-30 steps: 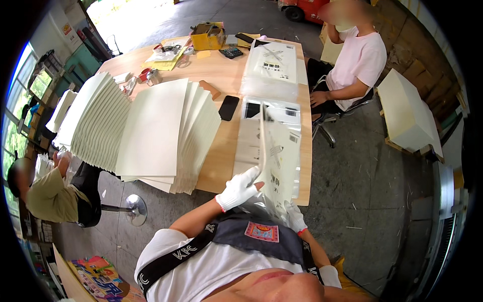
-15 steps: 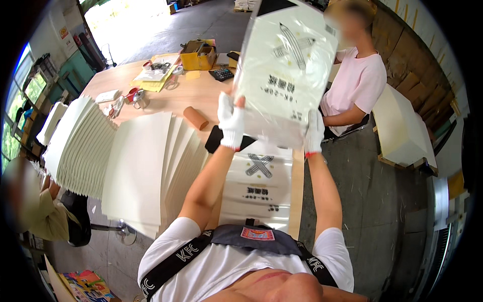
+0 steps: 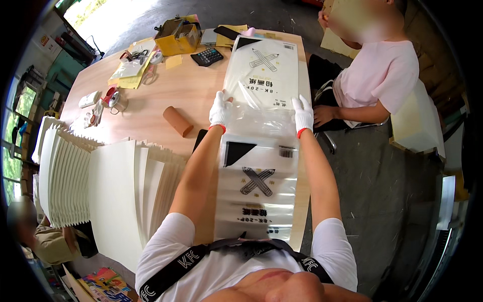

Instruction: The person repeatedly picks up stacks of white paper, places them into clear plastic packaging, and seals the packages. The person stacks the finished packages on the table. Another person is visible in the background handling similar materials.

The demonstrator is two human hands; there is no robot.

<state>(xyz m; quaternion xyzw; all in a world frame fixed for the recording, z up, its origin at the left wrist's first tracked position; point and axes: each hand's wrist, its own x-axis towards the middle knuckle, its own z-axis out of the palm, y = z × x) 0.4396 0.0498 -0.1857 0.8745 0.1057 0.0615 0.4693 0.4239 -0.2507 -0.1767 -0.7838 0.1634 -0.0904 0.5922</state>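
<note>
A clear plastic-wrapped pack of white paper (image 3: 264,75) with a black corner and a crossed-pencil print lies flat at the far right of the wooden table (image 3: 151,100). My left hand (image 3: 220,108) and my right hand (image 3: 303,113), both in white gloves, grip its near edge at the two corners. A second, similar pack (image 3: 256,186) lies on the table between my forearms, close to my chest.
Fanned stacks of white sheets (image 3: 100,191) fill the table's left. A cardboard tube (image 3: 177,121), a dark phone (image 3: 200,140), calculator (image 3: 207,56), yellow box (image 3: 176,38) and tape dispenser (image 3: 111,95) lie around. A person in pink (image 3: 377,75) sits right; another person (image 3: 30,231) lower left.
Both hands lifted a pack from the near stack, raised it upright in the air, and now have it lying flat on the far part of the table.
</note>
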